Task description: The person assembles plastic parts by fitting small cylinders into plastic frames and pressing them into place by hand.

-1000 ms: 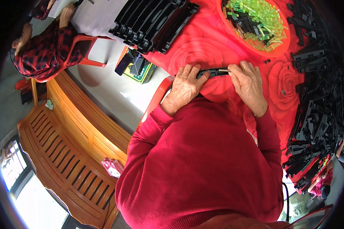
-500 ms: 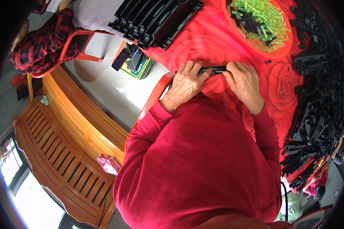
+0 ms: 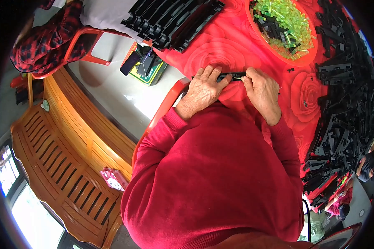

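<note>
A long, narrow black plastic strip [image 3: 226,76] lies crosswise over the red cloth in front of me. My left hand [image 3: 204,89] covers its left end, with the fingers laid over it and the thumb pressing along its near side. At the other end my right hand [image 3: 262,92] is closed, its thumb and forefinger pinching at the strip. A small pale, yellow-greenish piece [image 3: 237,78] shows beside the right fingertips, against the strip. Whether it is fixed in the strip I cannot tell. My palms hide both ends of the strip.
An orange-red bowl [image 3: 253,32] of yellow-green tubes and black bits stands at the far right. Black strips [image 3: 170,20] are stacked at the far left. Black parts [image 3: 345,112] heap along the right. A wooden bench [image 3: 66,166] and a seated person [image 3: 50,50] are leftward.
My right hand has shifted slightly left, and its fingertips have moved a little on the strip. The left hand keeps its hold. The whole view has tilted slightly.
</note>
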`<state>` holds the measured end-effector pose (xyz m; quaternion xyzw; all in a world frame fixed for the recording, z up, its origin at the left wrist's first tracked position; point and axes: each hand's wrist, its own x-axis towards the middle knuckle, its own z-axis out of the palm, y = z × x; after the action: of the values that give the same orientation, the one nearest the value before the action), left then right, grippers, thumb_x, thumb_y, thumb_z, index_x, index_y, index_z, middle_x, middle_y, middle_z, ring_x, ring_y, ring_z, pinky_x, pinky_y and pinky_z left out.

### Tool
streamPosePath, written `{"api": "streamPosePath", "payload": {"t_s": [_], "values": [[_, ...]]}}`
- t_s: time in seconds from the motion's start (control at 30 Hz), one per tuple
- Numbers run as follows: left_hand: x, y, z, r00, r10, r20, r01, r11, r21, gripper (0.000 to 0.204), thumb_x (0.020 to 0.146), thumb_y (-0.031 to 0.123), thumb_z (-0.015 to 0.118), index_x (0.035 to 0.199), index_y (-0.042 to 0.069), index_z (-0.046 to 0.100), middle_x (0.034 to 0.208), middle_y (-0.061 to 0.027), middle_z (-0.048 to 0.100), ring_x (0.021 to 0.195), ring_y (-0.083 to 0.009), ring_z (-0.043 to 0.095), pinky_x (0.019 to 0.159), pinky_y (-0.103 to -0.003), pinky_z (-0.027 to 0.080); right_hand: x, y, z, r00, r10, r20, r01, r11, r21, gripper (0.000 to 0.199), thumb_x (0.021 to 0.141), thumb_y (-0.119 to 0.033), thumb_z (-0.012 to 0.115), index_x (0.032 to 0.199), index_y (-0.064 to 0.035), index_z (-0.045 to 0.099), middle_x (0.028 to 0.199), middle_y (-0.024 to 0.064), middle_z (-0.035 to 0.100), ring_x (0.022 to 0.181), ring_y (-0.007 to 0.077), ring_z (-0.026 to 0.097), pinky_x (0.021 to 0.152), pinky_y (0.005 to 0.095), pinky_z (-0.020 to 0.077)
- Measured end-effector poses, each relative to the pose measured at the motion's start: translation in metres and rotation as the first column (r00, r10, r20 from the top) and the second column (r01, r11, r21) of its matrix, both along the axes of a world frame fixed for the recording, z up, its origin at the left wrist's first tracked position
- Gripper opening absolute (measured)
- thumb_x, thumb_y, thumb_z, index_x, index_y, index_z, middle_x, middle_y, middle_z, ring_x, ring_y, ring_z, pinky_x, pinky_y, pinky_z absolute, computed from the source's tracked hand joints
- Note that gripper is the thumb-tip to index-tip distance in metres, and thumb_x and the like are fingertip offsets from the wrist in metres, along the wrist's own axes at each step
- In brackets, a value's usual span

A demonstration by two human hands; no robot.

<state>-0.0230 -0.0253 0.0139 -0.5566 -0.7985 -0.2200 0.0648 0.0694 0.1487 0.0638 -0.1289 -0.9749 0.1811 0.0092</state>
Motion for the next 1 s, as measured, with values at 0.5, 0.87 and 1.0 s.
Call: {"api": "streamPosePath", "payload": {"t_s": [0.5,0.87,1.0], "values": [[-0.006,0.003,0.007,0.997,-0.028,0.065,0.032,0.997,-0.067,0.037,0.076,0.017,0.059,0.112,0.017,0.068,0.099,-0.0081,0.055,0.091,-0.0249,0.052,0.077,-0.038,0.048,0.001,0.015,0.003,0.999,-0.023,-0.041,0.021,0.999,-0.031,0.015,0.084,-0.018,0.062,0.085,-0.0077,0.052,0.070,0.0122,0.060,0.063,0.0340,0.060,0.052,0.0468,0.0435],[-0.008,0.004,0.004,0.999,-0.037,0.034,0.039,0.998,-0.049,0.037,0.076,0.017,0.064,0.112,0.019,0.068,0.100,-0.0078,0.059,0.089,-0.0257,0.055,0.075,-0.038,0.048,-0.002,0.019,-0.006,0.999,0.030,-0.030,-0.030,0.999,-0.018,0.017,0.083,-0.018,0.064,0.088,-0.0080,0.051,0.072,0.0116,0.061,0.063,0.0331,0.061,0.052,0.0457,0.0450],[-0.009,0.005,0.004,0.996,-0.064,0.062,0.065,0.998,-0.022,0.035,0.074,0.016,0.066,0.109,0.016,0.069,0.100,-0.0080,0.059,0.088,-0.0249,0.056,0.075,-0.036,0.050,0.001,0.022,-0.003,0.997,0.059,-0.042,-0.060,0.998,-0.029,0.017,0.084,-0.017,0.064,0.087,-0.0083,0.050,0.072,0.0110,0.060,0.063,0.0325,0.061,0.052,0.0452,0.0451]]}}
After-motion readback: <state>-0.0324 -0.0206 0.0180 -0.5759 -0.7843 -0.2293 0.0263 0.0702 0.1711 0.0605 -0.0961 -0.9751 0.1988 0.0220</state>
